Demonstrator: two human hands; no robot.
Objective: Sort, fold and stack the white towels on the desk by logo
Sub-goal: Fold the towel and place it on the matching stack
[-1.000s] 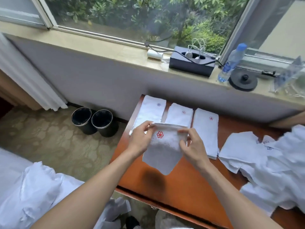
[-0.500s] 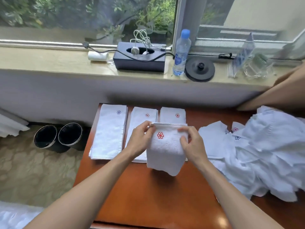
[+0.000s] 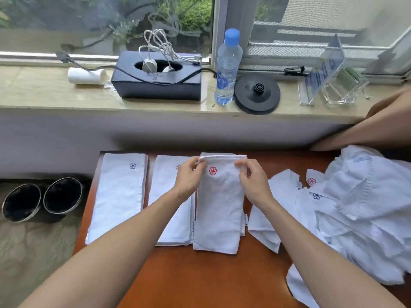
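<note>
Lowered onto matching red-logo stack (image 3: pixel 220 154) on brown wooden desk (image 3: pixel 211 274): folded white terry towel with red flower logo (image 3: pixel 219 207), far corners I pinched with left hand (image 3: pixel 189 176) and right hand (image 3: pixel 253 181) to square edges.

The left hand (image 3: pixel 189 177) and right hand (image 3: pixel 252 182) pinch the far corners of a folded towel (image 3: pixel 219 210) bearing a red flower logo. It lies on a second towel (image 3: pixel 219 154) on the table (image 3: pixel 200 281). Just to its left sits a red-logo stack (image 3: pixel 171 210), then a blue-logo towel (image 3: pixel 117 196). A heap of unfolded towels (image 3: pixel 355 210) covers the table's right side.
</note>
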